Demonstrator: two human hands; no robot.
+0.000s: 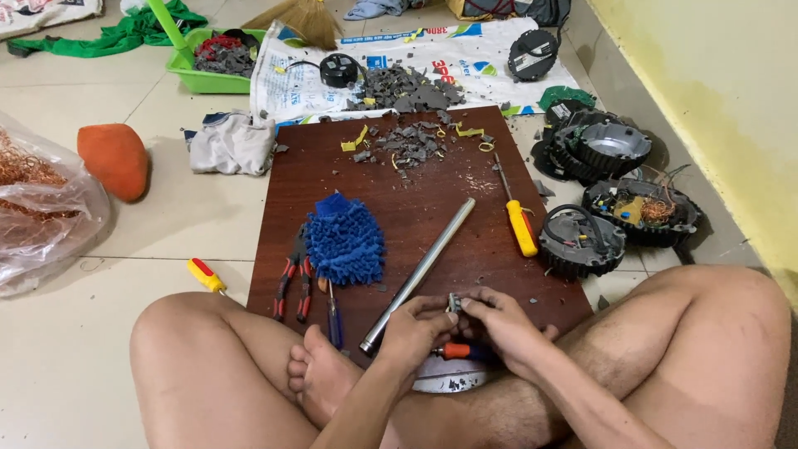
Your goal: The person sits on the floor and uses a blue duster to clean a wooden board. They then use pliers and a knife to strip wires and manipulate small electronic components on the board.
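Pale floor tiles spread out around us, and on them lies a dark brown wooden board [416,208] that serves as our surface, pulled in close between our crossed legs.

At its near edge we hold a small grey metal part [454,302], lifted just off the board and pinched from both sides. Our left hand [416,328] comes up from below with thumb and forefinger clamped on the part's left side; our right hand [503,326] curls over from the other side, its fingers closed on the same piece. Both wrists rest low against our legs — a braced pose that suits fiddly work on something this small, though the part is too tiny to tell what it is.

Just beneath the hands an orange-handled tool [457,351] lies on a round pale plate [449,384], kept within easy reach. A long steel tube [417,274] slants across the board, its near end beside the left hand. Left of it sit a blue fluffy mitt [345,241], red-handled pliers [291,278] and a blue-handled screwdriver [333,320]; to the right lies a yellow-handled screwdriver [519,224].

Grey broken shards [407,143] are pushed to the far edge — out of the way. Round black motor housings [582,241] wait on the floor to the right.
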